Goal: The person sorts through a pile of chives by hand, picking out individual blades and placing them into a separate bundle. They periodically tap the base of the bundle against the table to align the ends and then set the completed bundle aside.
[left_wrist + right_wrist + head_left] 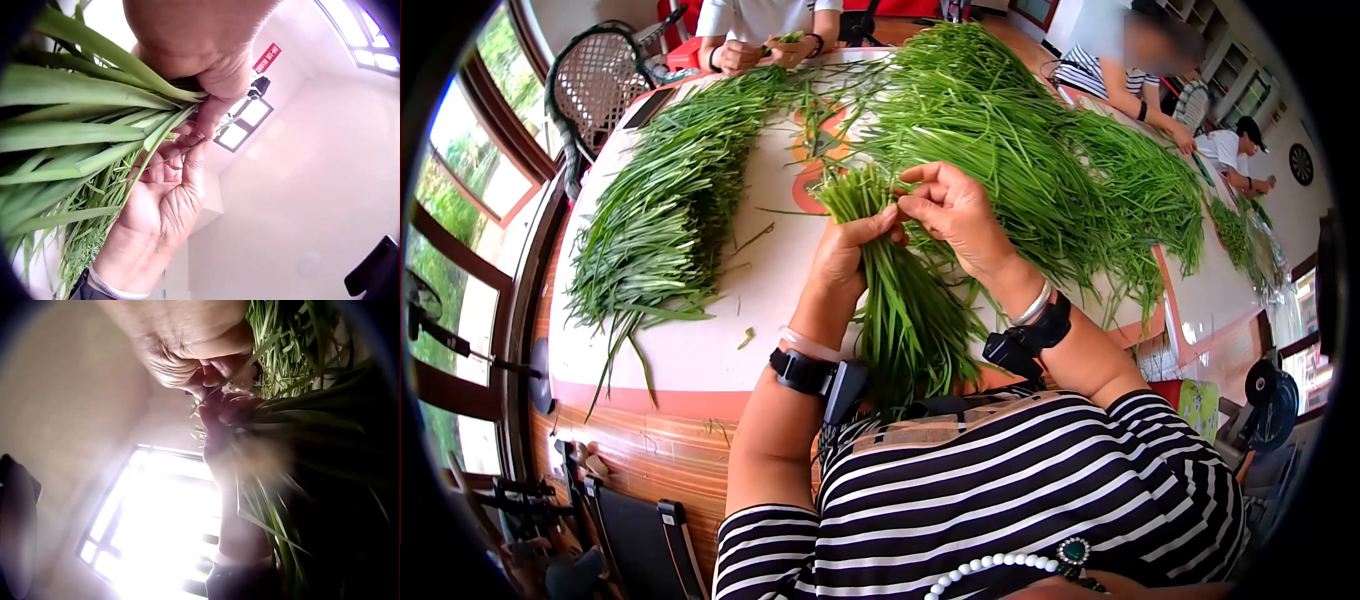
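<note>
Bunch of greens (910,315) sits between your hands, cut ends up, leaves fanning down towards you. Your left hand (842,252) is clamped round it near the top; your right hand (962,222) is close beside, fingertips pinching a thin leaf (187,150). Risk: a slack left grip could let stems slip and the bunch splay; a hard right tug could snap that leaf or drag others out. Beyond your right hand, big pile (990,130); left of your left hand, smaller pile (665,215), both on the table (700,355).
</note>
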`<action>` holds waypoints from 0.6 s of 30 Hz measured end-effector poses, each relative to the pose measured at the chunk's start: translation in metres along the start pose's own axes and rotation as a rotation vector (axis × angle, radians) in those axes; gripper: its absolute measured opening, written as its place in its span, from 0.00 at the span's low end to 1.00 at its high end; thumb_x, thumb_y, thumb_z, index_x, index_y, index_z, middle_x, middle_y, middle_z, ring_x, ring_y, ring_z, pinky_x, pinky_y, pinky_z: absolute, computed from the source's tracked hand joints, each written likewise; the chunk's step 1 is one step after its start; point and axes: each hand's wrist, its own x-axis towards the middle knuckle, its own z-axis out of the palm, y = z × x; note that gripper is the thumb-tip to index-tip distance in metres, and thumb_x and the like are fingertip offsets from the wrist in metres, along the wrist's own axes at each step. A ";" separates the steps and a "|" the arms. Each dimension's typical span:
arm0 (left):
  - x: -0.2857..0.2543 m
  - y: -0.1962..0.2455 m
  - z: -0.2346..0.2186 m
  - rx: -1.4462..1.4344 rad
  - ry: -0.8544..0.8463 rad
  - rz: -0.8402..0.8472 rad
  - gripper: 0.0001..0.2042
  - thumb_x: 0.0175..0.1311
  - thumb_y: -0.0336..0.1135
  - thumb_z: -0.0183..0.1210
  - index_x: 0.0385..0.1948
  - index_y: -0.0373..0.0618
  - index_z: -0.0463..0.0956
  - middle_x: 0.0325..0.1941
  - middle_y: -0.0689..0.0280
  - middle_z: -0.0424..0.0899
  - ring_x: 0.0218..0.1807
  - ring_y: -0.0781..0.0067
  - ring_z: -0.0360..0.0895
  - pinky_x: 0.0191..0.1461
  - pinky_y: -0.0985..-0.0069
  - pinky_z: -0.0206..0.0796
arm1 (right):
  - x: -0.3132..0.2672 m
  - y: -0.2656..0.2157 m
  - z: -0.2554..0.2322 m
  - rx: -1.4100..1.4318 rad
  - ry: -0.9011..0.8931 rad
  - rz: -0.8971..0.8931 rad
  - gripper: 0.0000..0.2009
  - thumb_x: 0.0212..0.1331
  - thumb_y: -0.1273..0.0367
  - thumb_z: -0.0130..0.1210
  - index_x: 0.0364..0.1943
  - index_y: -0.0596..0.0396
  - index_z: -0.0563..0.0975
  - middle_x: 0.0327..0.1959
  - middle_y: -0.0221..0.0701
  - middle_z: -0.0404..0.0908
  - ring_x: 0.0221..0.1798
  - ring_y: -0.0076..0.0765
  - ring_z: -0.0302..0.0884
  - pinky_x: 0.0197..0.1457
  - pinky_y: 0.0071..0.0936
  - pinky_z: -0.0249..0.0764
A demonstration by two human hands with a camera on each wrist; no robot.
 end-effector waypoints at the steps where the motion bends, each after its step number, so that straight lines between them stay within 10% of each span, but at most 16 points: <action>1: 0.001 -0.002 -0.002 0.023 -0.001 0.016 0.12 0.58 0.31 0.63 0.41 0.39 0.76 0.28 0.66 0.78 0.30 0.72 0.76 0.35 0.75 0.71 | 0.000 0.000 0.001 0.002 0.015 0.011 0.10 0.61 0.78 0.56 0.46 0.63 0.73 0.29 0.29 0.81 0.30 0.17 0.77 0.34 0.15 0.73; 11: 0.001 0.011 -0.013 -0.066 0.079 0.096 0.12 0.60 0.31 0.61 0.44 0.37 0.77 0.36 0.62 0.82 0.38 0.69 0.80 0.42 0.70 0.76 | -0.011 -0.004 -0.007 -0.332 -0.220 -0.072 0.15 0.57 0.76 0.58 0.50 0.57 0.76 0.24 0.19 0.74 0.25 0.10 0.65 0.29 0.14 0.64; 18: 0.006 0.017 -0.024 -0.291 -0.062 0.078 0.06 0.63 0.32 0.58 0.35 0.38 0.75 0.31 0.63 0.78 0.36 0.66 0.77 0.52 0.62 0.73 | 0.063 0.001 -0.082 -1.171 0.148 -0.359 0.08 0.56 0.66 0.60 0.34 0.57 0.80 0.32 0.38 0.80 0.35 0.47 0.79 0.40 0.38 0.75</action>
